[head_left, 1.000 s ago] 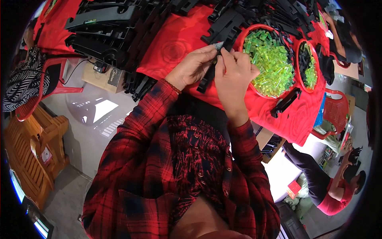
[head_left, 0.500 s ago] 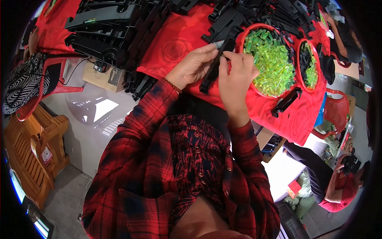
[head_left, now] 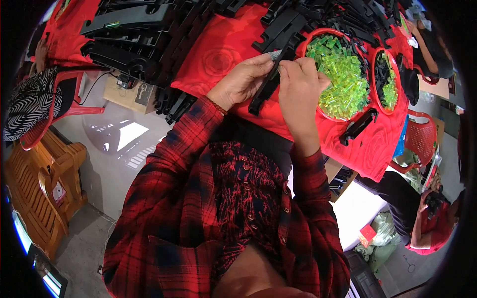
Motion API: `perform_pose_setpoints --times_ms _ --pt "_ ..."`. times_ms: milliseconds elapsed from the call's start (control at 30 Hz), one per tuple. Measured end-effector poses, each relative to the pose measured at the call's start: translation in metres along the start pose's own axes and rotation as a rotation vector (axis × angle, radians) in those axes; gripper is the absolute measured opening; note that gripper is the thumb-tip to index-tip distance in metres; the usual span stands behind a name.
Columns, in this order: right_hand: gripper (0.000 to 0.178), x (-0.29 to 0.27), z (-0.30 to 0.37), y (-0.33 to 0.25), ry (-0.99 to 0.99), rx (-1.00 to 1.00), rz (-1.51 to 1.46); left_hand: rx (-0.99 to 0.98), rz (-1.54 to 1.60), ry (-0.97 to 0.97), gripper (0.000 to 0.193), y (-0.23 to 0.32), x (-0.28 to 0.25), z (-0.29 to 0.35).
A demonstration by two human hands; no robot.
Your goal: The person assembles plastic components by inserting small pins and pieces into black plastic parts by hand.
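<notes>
My left hand (head_left: 242, 79) is closed round a long black plastic part (head_left: 269, 87), which slants over the near edge of the red-covered table. A small silvery-grey piece (head_left: 275, 53) shows by the left fingertips. My right hand (head_left: 301, 87) has its fingers pinched together against the part's right side. What is between those fingertips, if anything, is hidden. Just right of that hand stands a red-rimmed bowl (head_left: 322, 32) full of translucent yellow-green pieces (head_left: 343, 74). A smaller red bowl (head_left: 373, 84) beside it holds black and green pieces.
A short black part (head_left: 358, 127) lies near the table's front edge. Black plastic parts (head_left: 134, 39) are stacked at the left, more at the back. A cardboard box (head_left: 130, 94) and red chair (head_left: 59, 99) stand left. Another person (head_left: 432, 218) is at the lower right.
My right hand has shifted slightly right and up along the black part, and its fingers have drawn closer together. My left hand stays in place. The person at the right has moved slightly.
</notes>
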State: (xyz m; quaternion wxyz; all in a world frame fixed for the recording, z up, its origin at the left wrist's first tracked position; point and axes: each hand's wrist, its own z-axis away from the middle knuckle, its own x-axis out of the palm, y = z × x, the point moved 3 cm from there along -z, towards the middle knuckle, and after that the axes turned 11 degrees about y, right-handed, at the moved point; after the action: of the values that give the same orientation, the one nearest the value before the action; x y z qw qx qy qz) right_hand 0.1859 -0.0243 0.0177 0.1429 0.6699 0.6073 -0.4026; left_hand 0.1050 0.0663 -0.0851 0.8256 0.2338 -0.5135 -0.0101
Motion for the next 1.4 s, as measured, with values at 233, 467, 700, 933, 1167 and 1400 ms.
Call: perform_pose_setpoints --times_ms 233,467,700,933,1167,1400 --pt "0.009 0.001 0.002 0.000 0.046 -0.011 0.023 0.016 -0.023 0.065 0.038 -0.001 0.001 0.001" --pt "0.016 0.004 0.006 -0.001 0.040 -0.069 0.112 0.021 -0.008 0.045 0.034 0.000 0.004 0.000" --pt "0.016 0.004 0.021 0.001 0.091 0.210 -0.142 0.002 0.046 0.003 0.034 0.003 0.004 0.002" --pt "0.022 0.008 0.032 -0.004 0.083 0.299 -0.190 -0.010 -0.003 -0.016 0.037 0.002 0.001 0.000" --pt "0.018 0.007 0.028 -0.007 0.102 0.173 -0.069 0.008 -0.041 0.025 0.035 0.003 0.003 0.000" --pt "0.031 0.009 0.027 -0.012 0.163 0.278 -0.158 0.019 0.029 -0.001 0.035 0.004 0.009 0.005"
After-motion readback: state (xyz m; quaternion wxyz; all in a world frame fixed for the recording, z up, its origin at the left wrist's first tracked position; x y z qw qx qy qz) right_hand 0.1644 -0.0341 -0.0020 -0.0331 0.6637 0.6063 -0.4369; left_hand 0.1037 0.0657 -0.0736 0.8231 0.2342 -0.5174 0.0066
